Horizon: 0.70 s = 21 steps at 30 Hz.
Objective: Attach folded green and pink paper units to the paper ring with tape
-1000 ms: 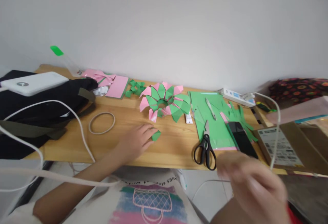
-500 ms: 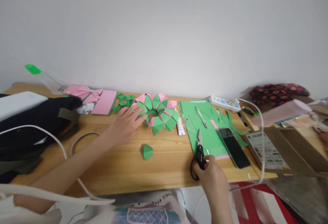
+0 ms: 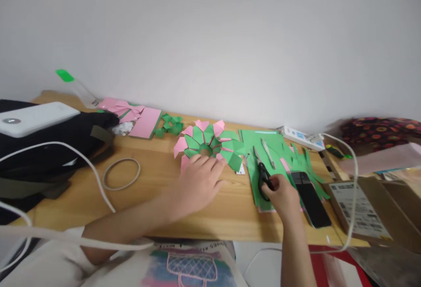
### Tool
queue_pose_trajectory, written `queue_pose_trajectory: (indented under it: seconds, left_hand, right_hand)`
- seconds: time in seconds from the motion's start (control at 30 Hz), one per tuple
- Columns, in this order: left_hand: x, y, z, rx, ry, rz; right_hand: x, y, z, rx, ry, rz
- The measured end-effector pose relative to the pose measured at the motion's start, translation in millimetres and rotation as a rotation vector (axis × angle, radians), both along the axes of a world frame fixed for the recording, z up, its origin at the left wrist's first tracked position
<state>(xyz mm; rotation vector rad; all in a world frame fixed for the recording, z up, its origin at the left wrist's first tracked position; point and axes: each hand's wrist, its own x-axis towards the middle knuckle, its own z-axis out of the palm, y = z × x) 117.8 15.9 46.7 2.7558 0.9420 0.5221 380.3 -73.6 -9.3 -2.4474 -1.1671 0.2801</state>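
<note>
On the wooden table lies a ring of folded pink and green paper pieces (image 3: 205, 134), like an open flower. My left hand (image 3: 199, 184) is at its front edge, palm down with the fingers stretched out; the hand and forearm cover part of the ring and the tabletop. Black-handled scissors (image 3: 263, 175) lie over green paper sheets (image 3: 255, 147), their blades pointing away from me. The fingers of my right hand (image 3: 283, 196) are closed on the scissors' handle. Close to the ring's right side, the end of a white tube (image 3: 241, 169) shows.
A white craft knife (image 3: 268, 153) lies on the green sheets, beside a phone (image 3: 311, 199) and paper scraps. Small green folded pieces (image 3: 169, 125) and pink paper (image 3: 147, 121) sit at the back left. A power strip (image 3: 302, 138), cardboard box (image 3: 358, 208), black bag (image 3: 82, 147) and white cables surround the area.
My left hand has moved right, from the ring's left side to its front. The scissors have moved away from me onto the green sheets with my right hand. The loose green folded piece is out of sight.
</note>
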Motion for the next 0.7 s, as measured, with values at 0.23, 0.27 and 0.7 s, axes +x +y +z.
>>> queue_pose_trajectory:
  seconds: [0.23, 0.27, 0.7]
  left_hand:
    - [-74, 1, 2.7, -0.078, -0.343, 0.284]
    - [-84, 0, -0.1, -0.156, -0.345, 0.317]
    - [-61, -38, 3.9, -0.929, -0.653, -0.916]
  right_hand:
    - [-2, -6, -6.4, -0.03, -0.055, 0.059]
    - [-5, -7, -3.4, -0.014, -0.064, 0.055]
    - [-193, 6, 53.7, -0.034, 1.472, 0.498]
